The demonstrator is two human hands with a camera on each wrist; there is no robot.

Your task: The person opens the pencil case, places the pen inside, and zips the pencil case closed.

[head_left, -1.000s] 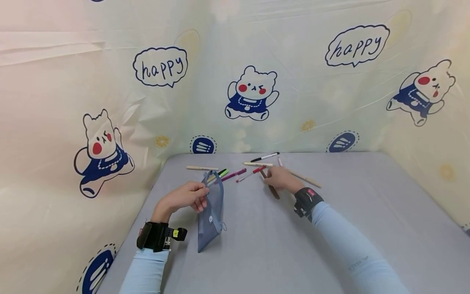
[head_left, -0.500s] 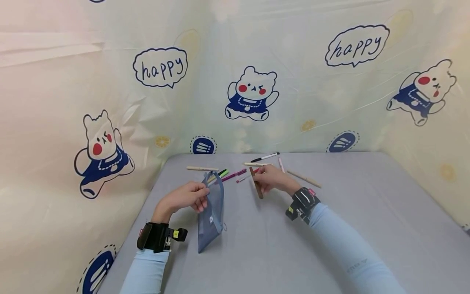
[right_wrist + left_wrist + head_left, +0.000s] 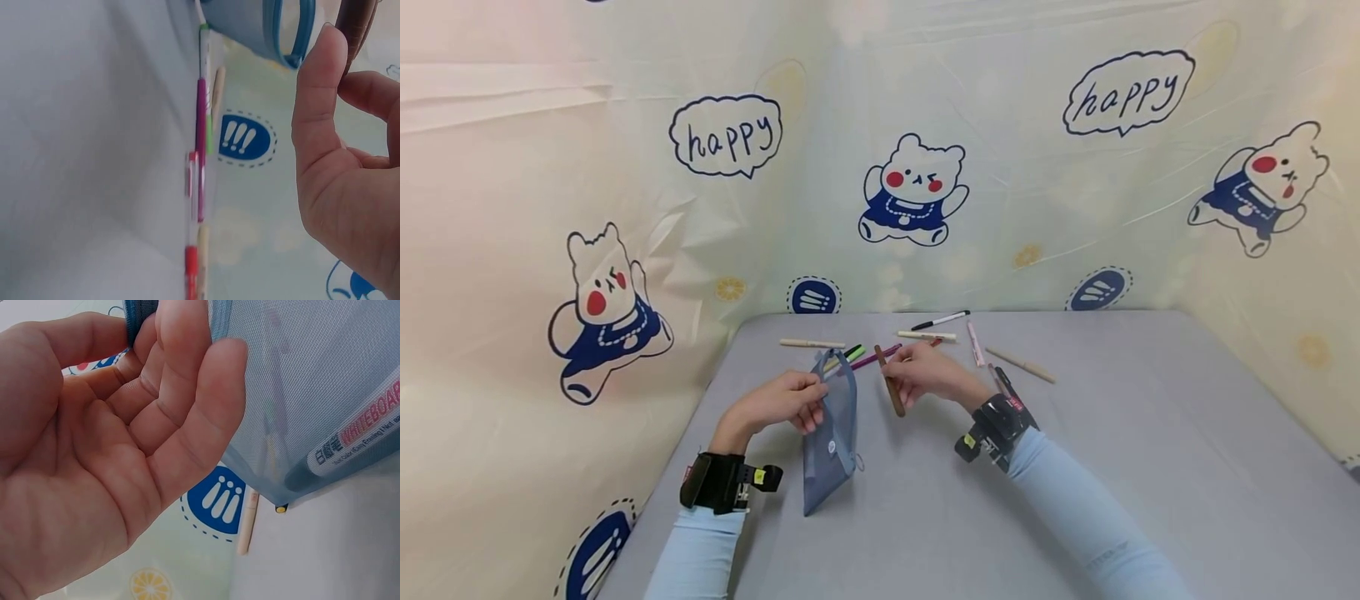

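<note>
My left hand point(image 3: 786, 400) grips the upper edge of a blue-grey mesh zip pouch point(image 3: 829, 467) and holds it upright with its mouth parted. Through the mesh, the left wrist view shows a whiteboard marker point(image 3: 356, 437) lying inside the pouch. To the right of the pouch, my right hand point(image 3: 928, 373) pinches a slim brown pen point(image 3: 890, 385) between thumb and fingers, above the table. In the right wrist view the brown pen point(image 3: 356, 28) stands near the blue rim of the pouch mouth point(image 3: 294, 37); its far end is out of frame.
Beyond the hands lie a green pen point(image 3: 854, 355), a purple pen point(image 3: 872, 358), a cream pen point(image 3: 925, 335), a black-and-white pen point(image 3: 942, 320), a pink pen point(image 3: 975, 343) and beige pens point(image 3: 1021, 365). A dark pen point(image 3: 1011, 385) lies beside the right wrist. A printed curtain point(image 3: 1000, 183) stands behind the table.
My right hand has lifted the brown pen and carried it left toward the pouch. Pens near its wrist have come into sight. The left hand and pouch have stayed in place.
</note>
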